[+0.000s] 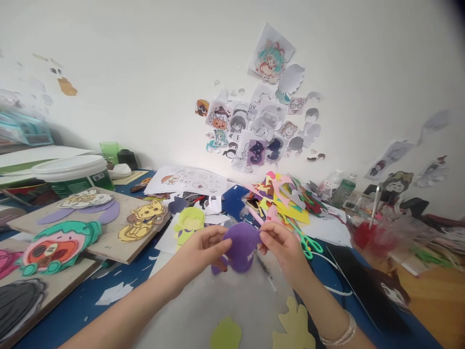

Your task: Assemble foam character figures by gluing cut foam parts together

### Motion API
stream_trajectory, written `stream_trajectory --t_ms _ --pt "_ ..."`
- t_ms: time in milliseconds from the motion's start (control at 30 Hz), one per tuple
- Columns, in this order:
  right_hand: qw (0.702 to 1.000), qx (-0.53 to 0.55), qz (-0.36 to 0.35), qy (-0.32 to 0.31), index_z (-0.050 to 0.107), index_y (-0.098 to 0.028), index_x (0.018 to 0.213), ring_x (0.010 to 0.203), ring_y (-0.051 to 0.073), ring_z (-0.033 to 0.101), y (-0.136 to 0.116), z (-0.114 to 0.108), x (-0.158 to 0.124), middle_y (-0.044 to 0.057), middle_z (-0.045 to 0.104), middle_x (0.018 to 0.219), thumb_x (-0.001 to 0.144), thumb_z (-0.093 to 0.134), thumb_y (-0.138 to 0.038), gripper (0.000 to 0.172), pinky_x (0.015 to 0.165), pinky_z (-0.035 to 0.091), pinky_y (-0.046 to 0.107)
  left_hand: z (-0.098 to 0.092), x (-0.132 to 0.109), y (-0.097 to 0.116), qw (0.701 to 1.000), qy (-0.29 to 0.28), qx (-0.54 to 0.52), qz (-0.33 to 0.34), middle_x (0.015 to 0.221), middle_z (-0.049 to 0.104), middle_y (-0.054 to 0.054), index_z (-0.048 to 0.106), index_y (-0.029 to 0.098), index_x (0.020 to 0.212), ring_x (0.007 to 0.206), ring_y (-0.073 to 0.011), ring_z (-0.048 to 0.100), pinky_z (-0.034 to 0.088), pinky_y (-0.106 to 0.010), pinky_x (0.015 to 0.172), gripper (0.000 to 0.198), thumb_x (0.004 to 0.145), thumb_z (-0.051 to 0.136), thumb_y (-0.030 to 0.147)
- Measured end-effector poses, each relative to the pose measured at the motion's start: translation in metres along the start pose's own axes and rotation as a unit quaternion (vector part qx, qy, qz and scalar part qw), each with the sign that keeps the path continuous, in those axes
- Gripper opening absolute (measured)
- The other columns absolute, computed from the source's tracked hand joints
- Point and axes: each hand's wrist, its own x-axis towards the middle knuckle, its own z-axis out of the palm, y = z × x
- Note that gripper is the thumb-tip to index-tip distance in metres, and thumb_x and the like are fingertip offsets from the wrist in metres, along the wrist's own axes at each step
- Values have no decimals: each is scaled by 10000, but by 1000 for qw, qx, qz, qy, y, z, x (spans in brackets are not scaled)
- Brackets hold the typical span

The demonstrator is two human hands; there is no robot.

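A rounded purple cutout, felt-like or foam-like, is raised over the grey work surface. My left hand pinches its left edge, with the thumb in front. On the opposite edge, my right hand grips it between thumb and fingertips. Another purple part shows below my left fingers; whether it is joined cannot be made out. A slim pen-like tool lies beside my right hand. Behind my left hand rests a lime-green cutout figure. Closer to me are a green piece and a pale yellow piece.
Green-handled scissors lie right of my right hand, near a white cable. Coloured scraps pile up at the back. Boards with painted cutouts stand left, beside a white-lidded tub. A black strip lies at right.
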Motion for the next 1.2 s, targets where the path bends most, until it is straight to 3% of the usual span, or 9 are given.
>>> stream_trajectory --t_ms 167,367,433,533,600,767,900,1033,1200 --pt "996 80 47 -3 558 -172 808 517 104 544 -2 0 0 -10 609 598 710 643 -405 266 558 467 257 -3 3 -3 998 44 19 27 698 617 -28 588 177 790 702 -185 611 518 -299 627 351 753 521 519" --pt "982 -94 35 -162 580 -187 877 579 107 549 -16 -21 1 11 642 701 786 565 -372 207 563 447 231 -9 8 -7 991 100 72 50 577 585 2 594 188 825 570 -166 581 504 -298 582 322 755 530 495" --pt "942 -204 19 -265 630 -201 854 648 118 561 -25 -32 -2 15 640 785 728 634 -330 181 573 443 214 -11 7 -8 985 117 97 77 581 583 5 600 197 815 566 -165 576 495 -291 580 299 766 522 482" --pt "834 -290 -27 -469 676 -228 893 564 95 529 -39 -38 -12 -4 633 819 639 705 -265 258 521 421 188 -13 6 -8 979 127 128 91 605 591 1 598 205 802 578 -168 582 485 -287 593 282 786 503 469" --pt "781 -318 -76 -531 690 -223 867 532 88 506 -42 -33 -21 -28 605 722 590 730 -193 282 508 395 177 -14 6 -8 979 128 133 88 614 592 0 596 208 804 593 -174 587 482 -288 598 276 790 497 466" --pt "727 -442 -98 -517 658 -211 771 563 110 477 -33 -17 -38 -33 560 699 495 735 -84 313 439 259 194 -14 7 -8 977 134 144 86 616 584 -2 582 208 811 597 -174 584 485 -296 615 262 804 481 450" --pt "742 -468 -81 -474 606 -195 642 500 92 385 -22 -18 -39 -42 530 641 494 594 -13 235 441 226 205 -14 5 -5 977 134 148 79 627 587 -6 583 209 798 608 -176 585 489 -302 627 265 803 479 452" --pt "763 -429 -70 -479 551 -182 514 462 78 352 -19 -22 -36 -57 494 561 465 511 16 208 439 239 199 -12 4 -3 978 134 145 71 626 588 -6 592 206 791 605 -178 588 493 -310 635 274 792 489 460" --pt "759 -443 -92 -469 556 -184 476 428 70 371 -18 -23 -36 -68 508 505 476 532 24 210 401 239 185 -12 5 -3 976 137 150 77 637 595 -6 593 205 799 607 -176 597 502 -312 644 270 800 479 450"
